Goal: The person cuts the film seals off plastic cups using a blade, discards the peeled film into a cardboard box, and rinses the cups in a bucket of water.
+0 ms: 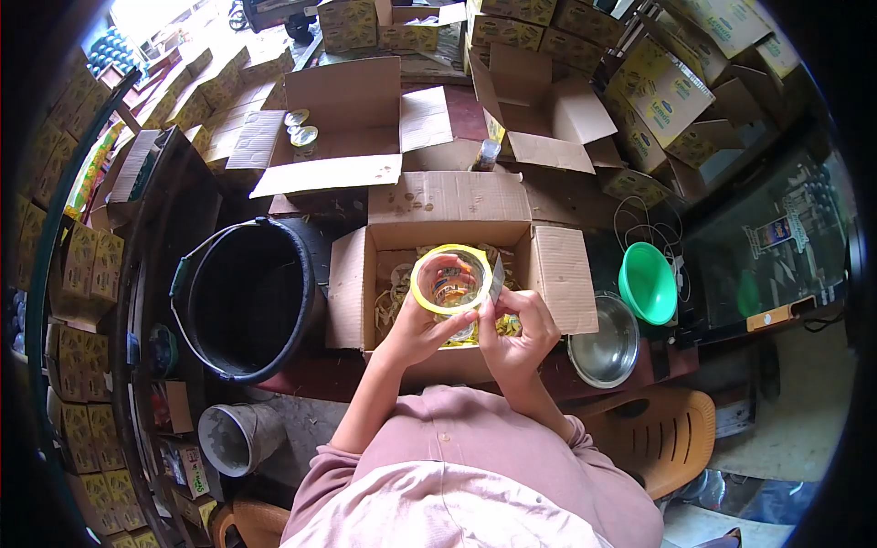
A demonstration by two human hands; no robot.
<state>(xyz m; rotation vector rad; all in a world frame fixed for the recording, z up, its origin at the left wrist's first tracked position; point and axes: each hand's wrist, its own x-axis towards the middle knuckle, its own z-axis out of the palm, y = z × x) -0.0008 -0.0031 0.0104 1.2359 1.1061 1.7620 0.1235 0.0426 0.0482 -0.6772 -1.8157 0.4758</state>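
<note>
My left hand (413,331) is wrapped round a clear plastic jar (429,294) with a yellow rim, its mouth tilted up toward me. My right hand (521,336) pinches a thin, flat grey piece (498,278) that looks like a blade, held upright against the right side of the rim. Below both hands stands an open cardboard box (565,274), with yellowish scraps and strips (508,325) lying inside. The jar hides part of the box's contents.
A black bucket (294,342) stands left of the box. To the right are a green bowl (647,283) and a metal bowl (605,352). Behind, an open carton (352,100) holds clear containers (301,135), beside another open carton (548,105). A brown chair (653,429) is at lower right.
</note>
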